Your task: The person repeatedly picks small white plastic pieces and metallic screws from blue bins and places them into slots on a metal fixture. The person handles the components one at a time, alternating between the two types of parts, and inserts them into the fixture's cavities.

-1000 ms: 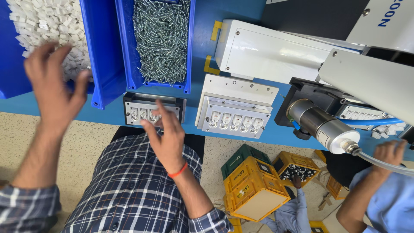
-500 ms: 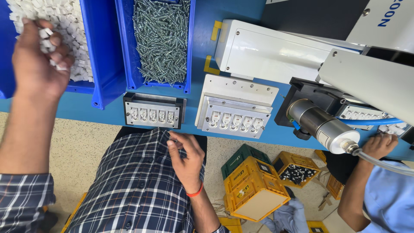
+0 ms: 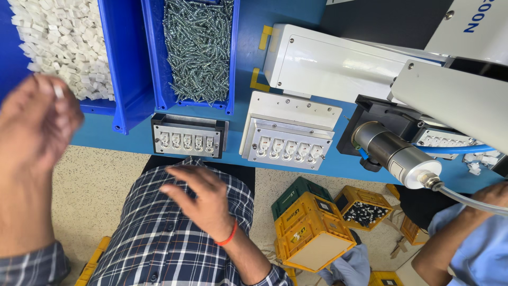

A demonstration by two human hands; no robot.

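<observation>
My left hand [image 3: 33,123] is blurred at the left edge, just in front of the blue bin [image 3: 126,79] of small white plastic pieces [image 3: 61,39]. One white piece [image 3: 57,91] shows between its fingertips. My right hand [image 3: 200,198] hovers over my checked shirt with fingers spread and nothing in it, a little below the black-framed fixture [image 3: 188,137], which holds a row of several small sockets. An orange band is on that wrist.
A second blue bin holds metal screws [image 3: 198,47]. A white fixture [image 3: 288,139] with a row of sockets sits right of the black one, beside a machine with a silver cylinder [image 3: 394,154]. Another person's hand [image 3: 492,195] is at the right. Yellow crates [image 3: 312,233] stand on the floor.
My left hand has come out of the bin of white pieces and dropped toward me. My right hand left the black fixture and now hovers over my lap.
</observation>
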